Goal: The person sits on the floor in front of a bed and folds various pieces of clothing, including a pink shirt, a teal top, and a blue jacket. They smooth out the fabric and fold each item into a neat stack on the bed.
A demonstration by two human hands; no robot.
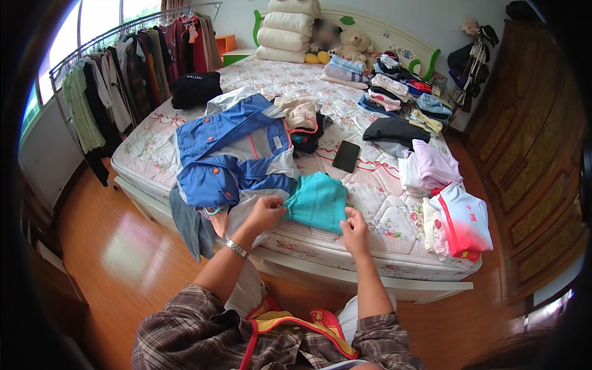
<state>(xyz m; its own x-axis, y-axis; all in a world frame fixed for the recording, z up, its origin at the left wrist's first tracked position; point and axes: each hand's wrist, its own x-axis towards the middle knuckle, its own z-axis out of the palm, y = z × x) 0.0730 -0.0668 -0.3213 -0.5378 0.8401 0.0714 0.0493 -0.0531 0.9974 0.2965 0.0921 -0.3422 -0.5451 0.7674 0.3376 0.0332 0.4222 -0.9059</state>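
Note:
A small turquoise garment lies folded over at the near edge of the bed, its exact kind not clear. My left hand pinches its left near corner, and my right hand pinches the right near corner. Just left of it a blue jacket with orange buttons and a pale grey lining is spread loosely. A black phone rests on the mattress beyond the turquoise garment. Behind the jacket sits a heap with a beige cloth on top.
Folded stacks line the bed's right side, including a white-and-red top, a lilac garment and a black one. A black sweater lies far left. A clothes rack stands left, a wooden wardrobe right.

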